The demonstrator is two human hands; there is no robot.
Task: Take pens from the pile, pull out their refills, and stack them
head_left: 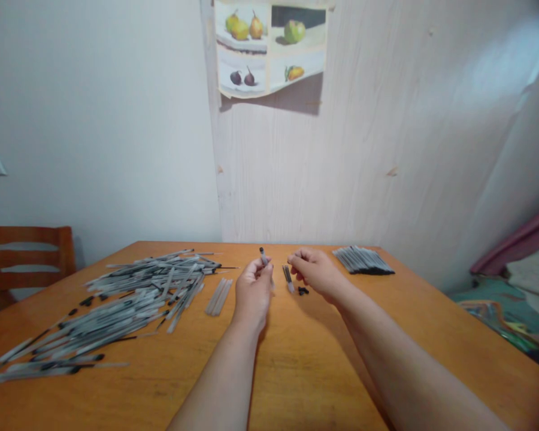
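My left hand point(253, 288) is closed around a clear pen barrel point(263, 256), held upright with its dark tip pointing up. My right hand point(313, 270) hovers just to the right with its fingers pinched together; what they pinch is too small to name. Below the right hand, a pen point(288, 278) and a few small black caps point(302, 291) lie on the wooden table point(296, 365). A big loose heap of pen parts point(117, 305) spreads over the table's left side.
A neat stack of finished pens point(363, 260) lies at the back right. Two clear barrels point(219, 296) rest left of my left hand. A wooden chair point(27, 254) stands at the far left, bedding point(516, 275) at the right, a fruit poster point(269, 48) on the wall.
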